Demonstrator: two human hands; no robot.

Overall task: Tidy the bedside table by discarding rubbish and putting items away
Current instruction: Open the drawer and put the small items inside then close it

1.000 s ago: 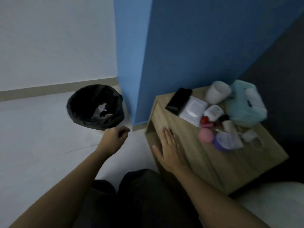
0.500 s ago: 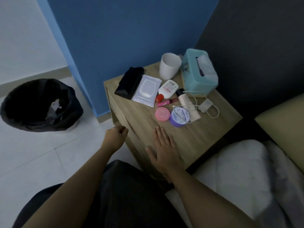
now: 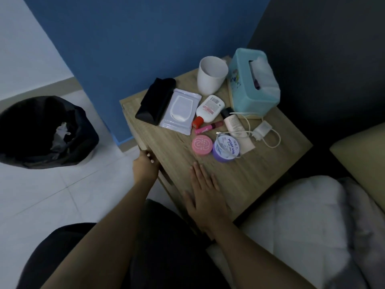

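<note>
Bedside worktop (image 3: 239, 180) sits mid-frame, cosmetics clustered at its far side beside the tissue box (image 3: 253, 80). Left hand (image 3: 145, 166) curls on the near-left drawer edge, likely to pull it; right hand (image 3: 205, 195) lies flat, empty, bracing. Bin (image 3: 43, 132) stands left.

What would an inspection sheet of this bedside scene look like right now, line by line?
Surface: wooden bedside table, top crowded toward the back, front part bare.
Job's things: white cup upright; teal tissue box; black pouch; wipes pack; white tube; pink lip balm; pink tin; purple jar; beige tube.
Clutter: nothing seen loose on the tabletop; scraps lie in the black bin.
Hands: left hand curled at the table's front edge; right hand flat on top.
Cables: white charger, its cord looping across the jar.
Surroundings: blue wall, tiled floor, bedding at right.
</note>
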